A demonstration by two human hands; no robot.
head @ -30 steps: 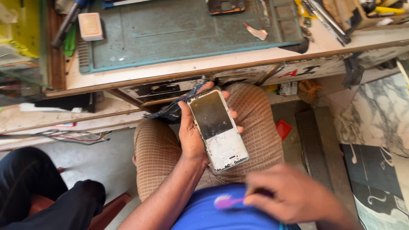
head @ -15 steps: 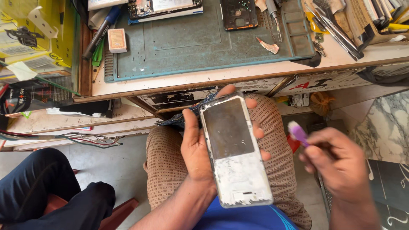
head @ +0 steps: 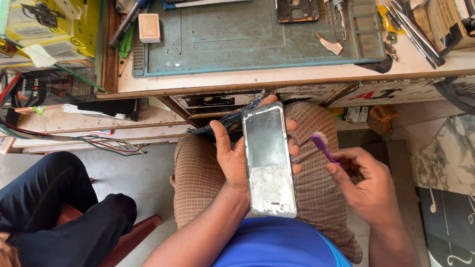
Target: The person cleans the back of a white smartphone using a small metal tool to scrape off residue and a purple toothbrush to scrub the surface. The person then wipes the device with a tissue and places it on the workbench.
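Observation:
My left hand grips a bare grey phone frame, held flat over my lap with its inner side up and smeared white near the lower end. A dark blue patterned piece sticks out behind the frame under my fingers. My right hand holds a purple toothbrush, bristle end up, just right of the frame and a short way off its edge. My knees in brown patterned trousers lie under both hands.
A wooden workbench with a green work mat stands ahead, carrying a black phone shell, a small box, tweezers and tools at the right. Another person's dark-trousered legs are at my left. Loose wires hang nearby.
My right hand has brought the purple brush up from my lap to beside the frame's right edge. The left hand has kept hold of the frame, now nearer the camera and upright.

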